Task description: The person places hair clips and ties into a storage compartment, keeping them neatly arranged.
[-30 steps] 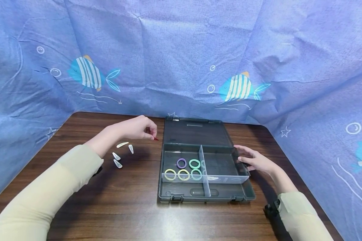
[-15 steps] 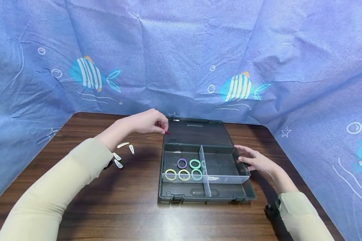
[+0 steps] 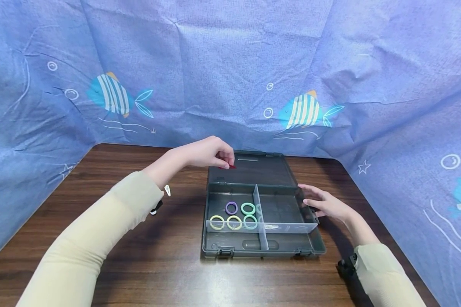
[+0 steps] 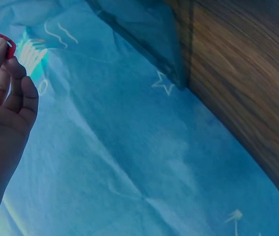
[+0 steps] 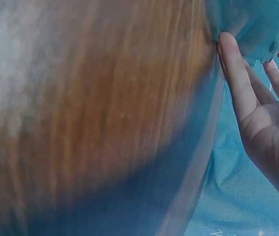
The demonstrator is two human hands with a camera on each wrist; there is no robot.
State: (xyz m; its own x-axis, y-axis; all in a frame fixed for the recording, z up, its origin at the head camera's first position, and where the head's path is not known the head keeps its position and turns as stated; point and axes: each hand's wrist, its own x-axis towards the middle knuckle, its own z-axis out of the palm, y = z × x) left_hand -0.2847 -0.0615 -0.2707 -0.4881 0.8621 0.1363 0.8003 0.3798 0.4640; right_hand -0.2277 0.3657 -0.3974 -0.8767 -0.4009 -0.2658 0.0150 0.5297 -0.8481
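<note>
My left hand (image 3: 211,152) pinches a small red snap hair clip (image 4: 12,46) between thumb and fingertips. It hovers over the raised lid (image 3: 257,172) of a grey translucent divided box (image 3: 268,254). At the box's right side, my right hand (image 3: 326,207) touches the wall, its fingers fairly straight in the right wrist view. Purple (image 3: 226,208), green and yellow hair ties lie in the back left compartment. Several white hair clips (image 3: 270,227) show near the clear divider, in the right part of the box.
On the brown wooden table (image 3: 169,264), a white hair clip (image 3: 167,190) lies left of the box. My left sleeve (image 3: 111,213) covers other clips there. A blue fish-patterned cloth (image 3: 230,85) hangs behind the table.
My left hand has moved right with the red hair clip, from beside the box to over its lid. The left sleeve now hides most white clips on the table. My right hand stays put.
</note>
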